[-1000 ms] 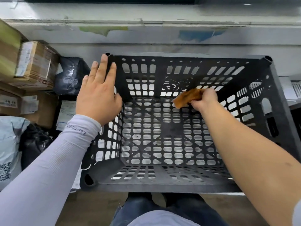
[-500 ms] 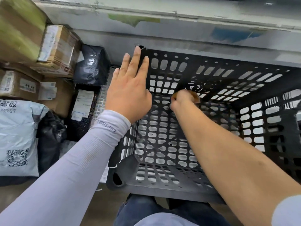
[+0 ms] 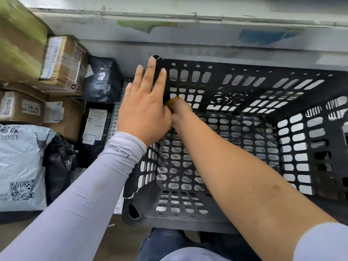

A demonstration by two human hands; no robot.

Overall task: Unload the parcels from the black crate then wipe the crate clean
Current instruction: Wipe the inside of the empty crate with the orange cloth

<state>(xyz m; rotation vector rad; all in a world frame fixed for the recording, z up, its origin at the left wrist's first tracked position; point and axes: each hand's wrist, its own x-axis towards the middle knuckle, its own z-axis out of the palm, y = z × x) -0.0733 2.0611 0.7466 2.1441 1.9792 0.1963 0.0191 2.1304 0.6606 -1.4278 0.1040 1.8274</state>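
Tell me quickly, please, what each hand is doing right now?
Left hand: open, fingers straight, resting on the black crate wall.
Right hand: holding the brown cloth inside the crate.

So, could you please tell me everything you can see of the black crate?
The crate is black, apparently plastic, square and deep, with slotted lattice walls and floor and a rose motif on the far wall. Its near left rim looks chipped. It stands upright against a pale wall, with no parcels inside. The left hand rests flat on its left rim, and the right hand holds a brown cloth at the far left inner corner.
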